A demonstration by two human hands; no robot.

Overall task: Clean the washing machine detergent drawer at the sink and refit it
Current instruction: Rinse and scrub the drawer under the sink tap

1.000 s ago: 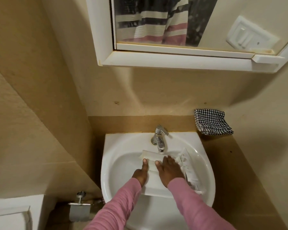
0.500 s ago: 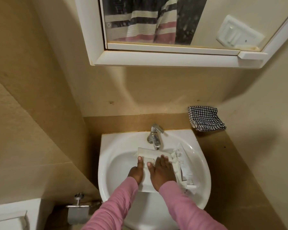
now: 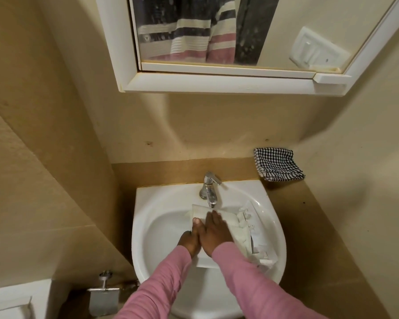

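Note:
The white detergent drawer (image 3: 236, 227) lies lengthwise in the white sink (image 3: 161, 229), its far end under the chrome tap (image 3: 209, 188). A second white plastic part (image 3: 255, 236) with ribs and clips leans against the drawer's right side. My left hand (image 3: 191, 238) grips the drawer's left edge, thumb on top. My right hand (image 3: 215, 233) rests flat on the drawer's upper face, fingers straight and pointing at the tap. Both sleeves are pink. Whether water runs from the tap I cannot tell.
A black-and-white checked cloth (image 3: 277, 164) lies on the tan counter (image 3: 320, 226) behind the sink's right side. A white mirror cabinet (image 3: 217, 82) hangs overhead. A metal paper holder (image 3: 104, 292) and a white fixture (image 3: 16, 298) sit low on the left.
My right hand has slid forward along the drawer toward the tap. My left hand has closed in beside it. The view has shifted a little.

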